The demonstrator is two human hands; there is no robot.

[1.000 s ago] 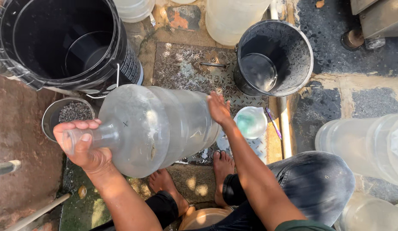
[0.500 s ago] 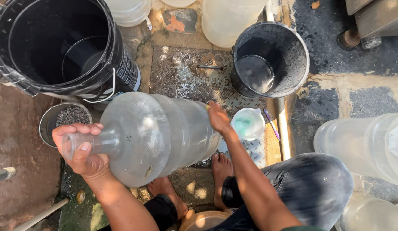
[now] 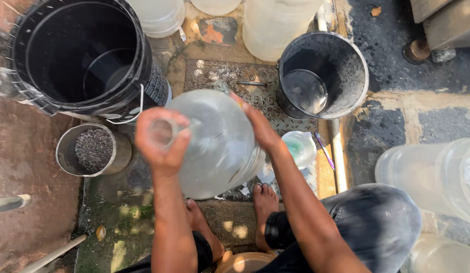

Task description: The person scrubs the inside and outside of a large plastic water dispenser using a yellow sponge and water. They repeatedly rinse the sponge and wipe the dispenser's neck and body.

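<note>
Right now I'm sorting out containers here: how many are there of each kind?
Clear water jugs: 6, one gripped by left hand and right hand
Black buckets: 2
Metal tin of grit: 1
Total: 9

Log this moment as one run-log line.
left hand: grips neck of clear water jug | right hand: flat on jug's side | jug: raised, tilted, mouth toward camera | nearby: black bucket, grey bucket

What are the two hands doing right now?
Left hand: closed around the neck of the big clear water jug.
Right hand: open, fingers flat against the jug's side.
</note>
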